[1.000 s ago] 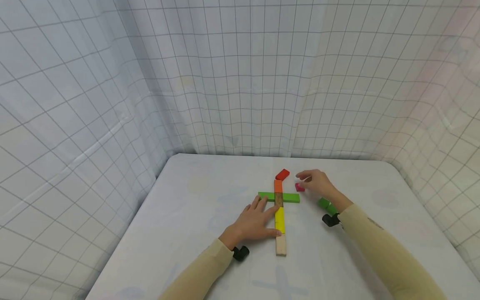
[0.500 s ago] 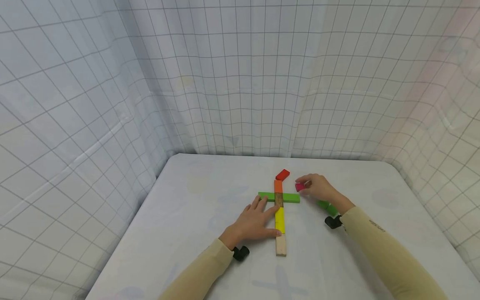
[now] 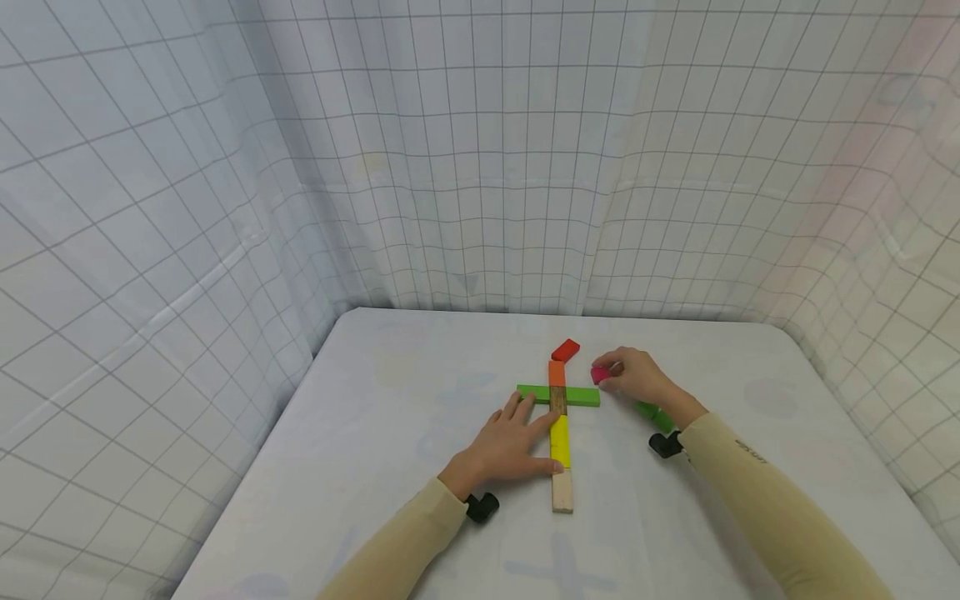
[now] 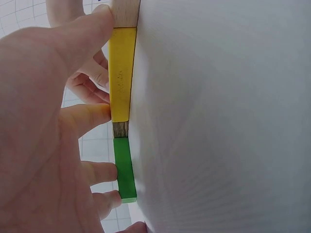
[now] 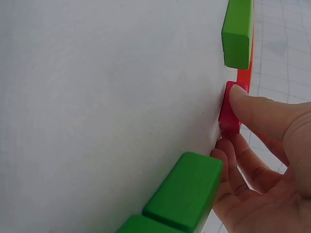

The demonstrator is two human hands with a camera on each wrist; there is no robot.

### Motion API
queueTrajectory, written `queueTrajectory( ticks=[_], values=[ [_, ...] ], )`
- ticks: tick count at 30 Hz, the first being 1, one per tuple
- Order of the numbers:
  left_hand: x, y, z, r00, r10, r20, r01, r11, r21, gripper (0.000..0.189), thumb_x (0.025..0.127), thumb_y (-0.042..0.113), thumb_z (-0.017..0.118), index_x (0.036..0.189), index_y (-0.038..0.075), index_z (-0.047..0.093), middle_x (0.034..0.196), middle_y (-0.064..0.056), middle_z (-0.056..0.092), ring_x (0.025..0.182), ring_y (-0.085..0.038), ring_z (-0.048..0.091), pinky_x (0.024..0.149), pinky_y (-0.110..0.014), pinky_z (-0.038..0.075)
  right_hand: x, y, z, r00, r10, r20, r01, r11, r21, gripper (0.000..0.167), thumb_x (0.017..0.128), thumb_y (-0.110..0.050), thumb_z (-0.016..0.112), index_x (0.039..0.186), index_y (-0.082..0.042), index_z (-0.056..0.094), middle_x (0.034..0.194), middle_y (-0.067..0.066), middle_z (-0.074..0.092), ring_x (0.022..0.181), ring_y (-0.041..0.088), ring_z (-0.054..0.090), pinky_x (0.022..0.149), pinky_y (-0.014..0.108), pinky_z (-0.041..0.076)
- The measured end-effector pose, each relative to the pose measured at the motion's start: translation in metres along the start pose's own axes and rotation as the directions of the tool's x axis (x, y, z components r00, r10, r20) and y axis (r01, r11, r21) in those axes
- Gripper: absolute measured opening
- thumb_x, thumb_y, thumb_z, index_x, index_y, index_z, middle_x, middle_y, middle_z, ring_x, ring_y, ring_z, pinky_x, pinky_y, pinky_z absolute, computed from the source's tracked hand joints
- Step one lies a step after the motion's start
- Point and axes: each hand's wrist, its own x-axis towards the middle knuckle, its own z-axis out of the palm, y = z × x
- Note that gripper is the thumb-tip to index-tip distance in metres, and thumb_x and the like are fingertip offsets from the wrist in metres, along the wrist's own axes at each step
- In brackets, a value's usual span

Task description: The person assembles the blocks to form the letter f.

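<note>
In the head view a cross of wooden blocks lies flat: a pale block [image 3: 562, 493], a yellow block [image 3: 562, 446], a brown block [image 3: 558, 401] and an orange block [image 3: 557, 372] in line, with green arms [image 3: 582, 397] at either side. My left hand [image 3: 504, 444] rests on it with spread fingers. Its thumb touches where pale and yellow meet, its index finger the yellow block, other fingertips the left green arm. Right of the cross, my right hand [image 3: 636, 375] pinches a small pink block [image 5: 228, 110] between thumb and fingers, close over the table.
A red block [image 3: 566, 350] lies slanted just beyond the orange end. Loose green blocks [image 5: 187, 191] sit partly under the right wrist. Grid-patterned curtains [image 3: 450, 167] hang round the white table [image 3: 405, 375] at the back and sides.
My right hand has come down slightly, and its fingers have closed round the pink block. The left hand and the cross of blocks have stayed in place.
</note>
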Motion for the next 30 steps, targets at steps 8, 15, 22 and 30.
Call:
queueTrajectory(
  ticks=[8,15,22,30],
  values=[
    [0.000,0.000,-0.001,1.000,-0.004,-0.004,0.004,1.000,0.007,0.086,0.088,0.074,0.055,0.160,0.033,0.031,0.167,-0.013,0.014,0.152,-0.038,0.008,0.115,-0.057,0.026,0.000,-0.002,-0.002,1.000,-0.017,0.002,0.017,1.000,-0.014,0.033,0.089,-0.013,0.077,0.122,-0.013,0.072,0.120,0.012,0.064,0.103,0.030,0.060,0.085,0.044,0.055],
    [0.003,-0.002,0.002,1.000,-0.011,0.010,0.011,1.000,0.004,0.086,0.088,0.075,0.054,0.160,0.035,0.028,0.167,-0.012,0.012,0.153,-0.037,0.005,0.116,-0.057,0.024,0.002,-0.001,-0.002,0.999,-0.032,0.002,0.032,0.999,-0.031,0.032,0.089,-0.013,0.077,0.121,-0.012,0.072,0.116,0.010,0.065,0.101,0.029,0.060,0.085,0.043,0.055],
    [0.000,-0.002,0.001,1.000,0.000,0.000,0.000,1.000,-0.001,0.086,0.088,0.075,0.054,0.160,0.034,0.029,0.167,-0.013,0.014,0.153,-0.038,0.007,0.115,-0.058,0.025,0.005,-0.001,-0.002,0.999,-0.032,-0.006,0.032,0.999,-0.028,0.031,0.090,-0.013,0.077,0.120,-0.012,0.072,0.115,0.010,0.066,0.100,0.028,0.060,0.085,0.043,0.055],
    [0.004,-0.003,0.006,1.000,-0.011,0.008,0.011,1.000,0.004,0.086,0.088,0.076,0.053,0.160,0.037,0.027,0.168,-0.011,0.011,0.153,-0.036,0.005,0.116,-0.057,0.024,0.014,-0.002,-0.003,0.999,-0.011,-0.034,0.011,1.000,-0.009,0.031,0.092,-0.012,0.074,0.122,-0.012,0.071,0.118,0.011,0.065,0.104,0.030,0.060,0.089,0.046,0.054]
  ],
)
